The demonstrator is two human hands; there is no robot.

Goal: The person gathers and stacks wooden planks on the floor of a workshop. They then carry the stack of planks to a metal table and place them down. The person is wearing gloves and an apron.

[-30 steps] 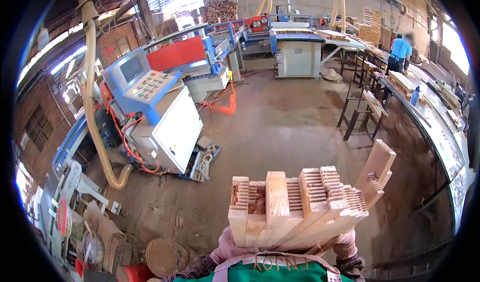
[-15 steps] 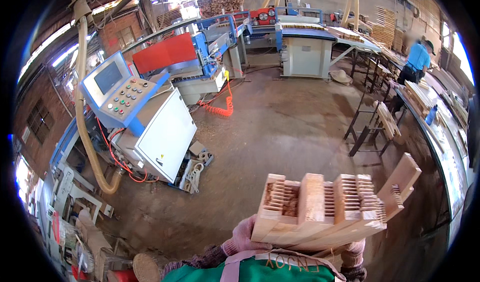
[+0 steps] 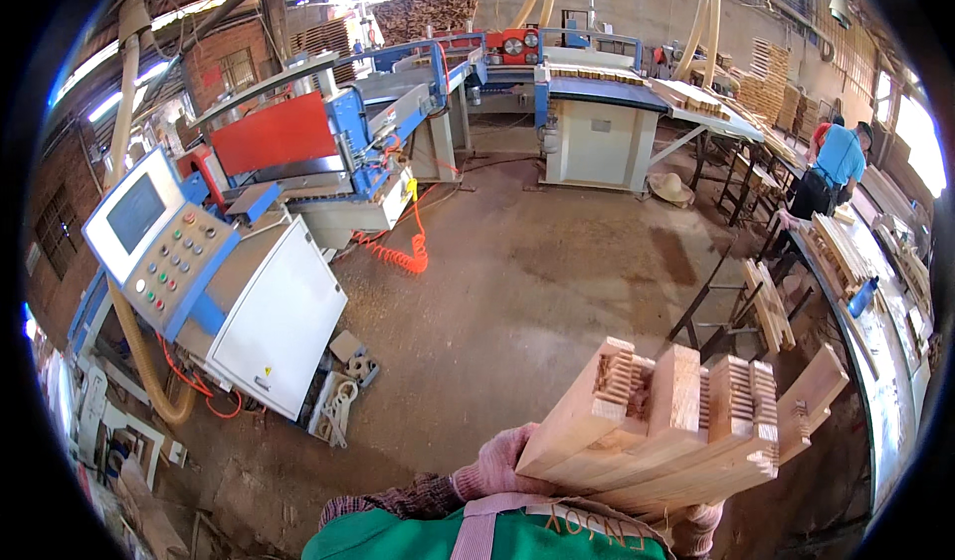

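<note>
Against my front I carry a stack of pale wooden boards, its toothed, finger-jointed ends tipped upward. One board sticks out on the right side of the bundle. My left hand, in a pinkish glove, is wrapped round the lower left of the stack; part of its fingers is hidden beneath the wood. Under the right side, my right hand supports the boards, with its fingers mostly out of sight. A green apron lies just below the bundle.
A white control cabinet with a button panel stands left, beside a blue-and-red machine. A blue-topped machine is ahead. At right are a wooden trestle, a long workbench and a person in blue.
The control cabinet has shifted left in view, and the machines ahead look slightly larger. The boards have tilted, showing more of their sides. Both hands keep their hold.
</note>
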